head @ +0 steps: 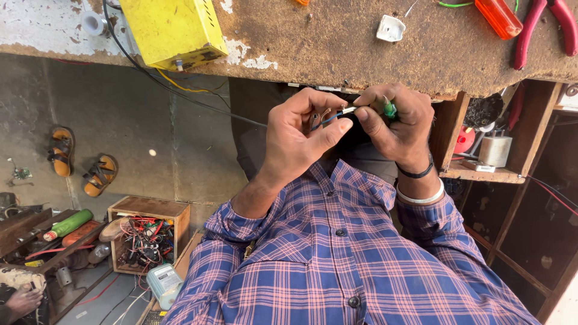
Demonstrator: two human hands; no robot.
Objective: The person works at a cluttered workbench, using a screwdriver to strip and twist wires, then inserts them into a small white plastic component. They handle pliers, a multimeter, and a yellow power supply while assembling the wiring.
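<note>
My left hand point(301, 138) pinches a thin blue wire point(325, 120) between thumb and fingers, just under the edge of the worn workbench point(337, 54). My right hand point(394, 123) grips the wire's white tip point(348, 110) with its fingertips and also holds a small green-handled tool point(390, 109) against the palm. The two hands touch, held close above my blue-and-pink checked shirt point(337, 265). A black band and a silver bangle sit on my right wrist.
On the bench lie a yellow metal box point(171, 27), a white plug point(390, 28), an orange screwdriver handle point(498, 18) and red-handled pliers point(542, 27). A wooden crate of wires point(147, 235) and sandals point(78, 159) are on the floor at left. Another person's hand point(21, 301) shows at bottom left.
</note>
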